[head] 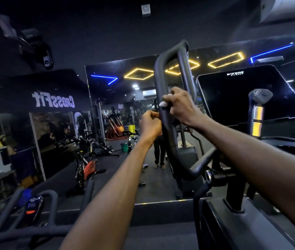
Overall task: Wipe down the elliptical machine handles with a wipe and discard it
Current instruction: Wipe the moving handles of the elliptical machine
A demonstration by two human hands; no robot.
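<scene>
Gripping the looped handle (163, 98) of the elliptical machine, the right hand (178, 105) curls its fingers around the dark bar with a white wipe (163, 104) pressed between palm and bar; only small patches of the wipe show beside the fingers. The left hand (149, 124) sits just below and to the left of the right hand, on the same handle, its fingers clenched with the knuckles against the bar's left side; whether it actually holds the bar or only touches it cannot be told. Both forearms reach up toward the handle from the bottom of the view.

To the right of the handle stands the machine's dark console screen (247, 94), tilted back, with a small logo near its top edge. Right of the screen rises a short fixed grip (257, 112) with shiny metal bands. Behind the handle a wall mirror (117, 98) reflects gym equipment and yellow and blue ceiling lights. Lower left of the handle, a spin bike (87, 170) with an orange-red frame stands on the floor.
</scene>
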